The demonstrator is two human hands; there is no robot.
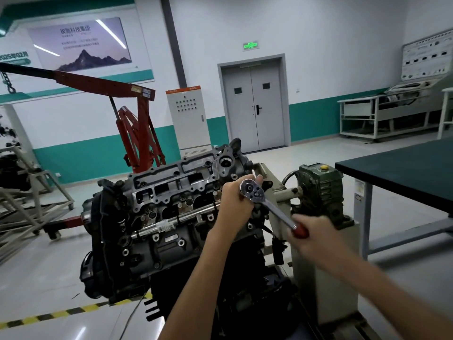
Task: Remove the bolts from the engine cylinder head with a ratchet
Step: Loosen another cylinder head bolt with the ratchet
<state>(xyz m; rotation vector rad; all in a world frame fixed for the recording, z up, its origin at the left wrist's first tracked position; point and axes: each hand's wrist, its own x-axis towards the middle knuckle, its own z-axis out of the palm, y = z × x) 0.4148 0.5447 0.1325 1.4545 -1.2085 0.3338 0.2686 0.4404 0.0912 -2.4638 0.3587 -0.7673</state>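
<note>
The left grip (pixel 235 201) is clamped on the round, shiny head of the ratchet (pixel 252 191). Its fingers curl round the head from below, and the thumb sits at the top edge. The right grip (pixel 312 235) is clamped on the red handle at the other end of the ratchet. This hand looks blurry. The silver bar of the ratchet runs from one grip to the other and slopes down toward the right grip.

The cylinder head (pixel 171 187) is just to the left of the left grip and partly behind it. It is the top part of a big dark engine (pixel 152 241). The ratchet head is at the end of the cylinder head that is nearest the left grip. The left grip hides what is under the ratchet head, so I cannot tell what it sits on.

A green gearbox (pixel 318 190) stands just past the right grip. A dark worktop (pixel 404 173) is further out to the right of that grip. A red crane (pixel 137 119) stands far off, past the left grip and to its left. A grey door (pixel 255 106) is far behind both grips.
</note>
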